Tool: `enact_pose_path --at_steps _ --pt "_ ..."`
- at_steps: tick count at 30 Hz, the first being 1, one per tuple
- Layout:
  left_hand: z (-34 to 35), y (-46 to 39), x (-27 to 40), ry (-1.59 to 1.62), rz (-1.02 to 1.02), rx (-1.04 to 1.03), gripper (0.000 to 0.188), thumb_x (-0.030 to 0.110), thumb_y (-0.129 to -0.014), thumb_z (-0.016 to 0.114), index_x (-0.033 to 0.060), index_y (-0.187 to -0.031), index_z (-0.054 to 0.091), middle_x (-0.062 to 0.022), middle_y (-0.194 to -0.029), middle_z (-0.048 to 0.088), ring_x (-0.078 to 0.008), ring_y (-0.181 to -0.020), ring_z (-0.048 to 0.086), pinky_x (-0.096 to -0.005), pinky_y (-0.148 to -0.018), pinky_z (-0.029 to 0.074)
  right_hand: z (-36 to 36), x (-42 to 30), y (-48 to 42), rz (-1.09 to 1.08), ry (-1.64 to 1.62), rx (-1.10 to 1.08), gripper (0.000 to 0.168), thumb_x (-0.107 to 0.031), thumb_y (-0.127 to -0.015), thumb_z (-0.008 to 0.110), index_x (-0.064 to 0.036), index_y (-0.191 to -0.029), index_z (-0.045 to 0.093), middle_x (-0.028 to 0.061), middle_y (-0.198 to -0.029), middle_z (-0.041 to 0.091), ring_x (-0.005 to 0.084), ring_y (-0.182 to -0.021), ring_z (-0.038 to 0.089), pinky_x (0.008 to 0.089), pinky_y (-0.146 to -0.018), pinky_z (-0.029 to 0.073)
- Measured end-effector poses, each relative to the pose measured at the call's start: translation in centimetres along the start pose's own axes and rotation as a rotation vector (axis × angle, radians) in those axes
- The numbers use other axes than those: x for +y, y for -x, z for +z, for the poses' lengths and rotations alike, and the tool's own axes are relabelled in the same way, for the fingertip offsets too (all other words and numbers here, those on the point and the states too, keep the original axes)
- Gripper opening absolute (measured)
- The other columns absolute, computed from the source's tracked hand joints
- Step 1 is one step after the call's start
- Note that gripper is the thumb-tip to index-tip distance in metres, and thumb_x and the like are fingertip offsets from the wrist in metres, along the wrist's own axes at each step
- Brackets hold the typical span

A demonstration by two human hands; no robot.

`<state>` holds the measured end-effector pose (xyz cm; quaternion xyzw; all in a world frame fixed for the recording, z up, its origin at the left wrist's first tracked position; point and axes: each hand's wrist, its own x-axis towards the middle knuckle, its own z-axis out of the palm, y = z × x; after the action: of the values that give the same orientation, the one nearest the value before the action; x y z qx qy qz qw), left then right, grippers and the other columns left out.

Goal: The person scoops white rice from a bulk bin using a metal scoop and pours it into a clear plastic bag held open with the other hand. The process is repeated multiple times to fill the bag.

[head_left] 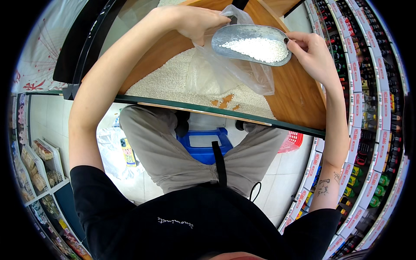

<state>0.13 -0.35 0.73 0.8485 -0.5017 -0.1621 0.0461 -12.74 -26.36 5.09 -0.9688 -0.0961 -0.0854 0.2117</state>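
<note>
My right hand (pixel 308 53) grips a metal scoop (pixel 221 34) at its right end. White rice grains (pixel 260 48) lie in the scoop, heaped toward the side near that hand. My left hand (pixel 201 24) pinches the top of a clear plastic bag (pixel 263 78), just left of the scoop's lip. The bag hangs below and behind the scoop, and its lower part, looking pale and filled with grains, rests on the loose rice (pixel 162 78) in a wooden bin (pixel 299 100). Part of the bag's mouth is hidden by the scoop.
A dark green edge (pixel 201 110) fronts the bin, above my knees. Shelves of bottles (pixel 367 113) curve along the right. A blue plastic stool (pixel 195 152) is between my legs, a red basket (pixel 292 141) right of them. On the left, a phone (pixel 128 152) lies on plastic wrapping (pixel 109 156).
</note>
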Motion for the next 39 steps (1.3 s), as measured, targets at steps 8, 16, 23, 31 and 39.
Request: enact_pose_path --at_steps 8,16,23,31,39 --pt "-0.3 0.2 0.7 -0.007 -0.042 -0.055 0.096 -0.005 -0.062 0.078 0.0016 -0.146 0.033 -0.0161 -0.145 0.044 -0.0303 -0.133 0.045 -0.0339 -0.115 0.038 2.2 -0.9 0.6 -0.096 0.399 0.106 0.020 -0.023 -0.088 0.062 -0.009 -0.098 0.073 0.0146 -0.076 0.070 0.0328 -0.070 0.068 0.0413 -0.066 0.055" --pt "0.1 -0.1 0.2 -0.004 0.028 0.008 0.096 -0.003 -0.060 0.082 0.0013 -0.144 0.035 -0.0158 -0.140 0.049 -0.0311 -0.129 0.048 -0.0348 -0.113 0.040 2.7 -1.1 0.7 -0.198 0.597 0.145 0.025 -0.022 -0.089 0.064 -0.017 -0.113 0.069 0.0058 -0.072 0.070 0.0249 -0.066 0.068 0.0357 -0.059 0.053" --pt "0.3 -0.4 -0.2 0.022 -0.001 -0.036 0.092 -0.005 -0.060 0.080 0.0002 -0.142 0.037 -0.0165 -0.134 0.053 -0.0317 -0.124 0.053 -0.0364 -0.109 0.044 0.4 -0.7 0.4 -0.432 0.552 0.268 0.031 -0.015 -0.082 0.071 -0.020 -0.112 0.070 0.0039 -0.069 0.068 0.0185 -0.059 0.065 0.0297 -0.053 0.050" --pt "-0.8 -0.2 0.4 0.021 -0.070 -0.168 0.087 0.001 -0.065 0.078 0.0004 -0.142 0.038 -0.0162 -0.135 0.053 -0.0311 -0.125 0.053 -0.0370 -0.107 0.044 3.4 -2.0 1.0 -0.600 0.150 0.052 0.029 -0.010 -0.079 0.072 -0.013 -0.108 0.071 0.0053 -0.076 0.071 0.0186 -0.061 0.067 0.0277 -0.057 0.051" --pt "-0.6 -0.1 0.6 0.008 -0.116 -0.142 0.091 0.002 -0.067 0.078 0.0022 -0.146 0.035 -0.0171 -0.143 0.046 -0.0295 -0.131 0.047 -0.0341 -0.111 0.040 9.3 -1.6 2.3 -0.376 0.200 -0.531 0.034 -0.014 -0.082 0.069 -0.007 -0.114 0.062 0.0170 -0.074 0.068 0.0338 -0.068 0.067 0.0426 -0.063 0.054"
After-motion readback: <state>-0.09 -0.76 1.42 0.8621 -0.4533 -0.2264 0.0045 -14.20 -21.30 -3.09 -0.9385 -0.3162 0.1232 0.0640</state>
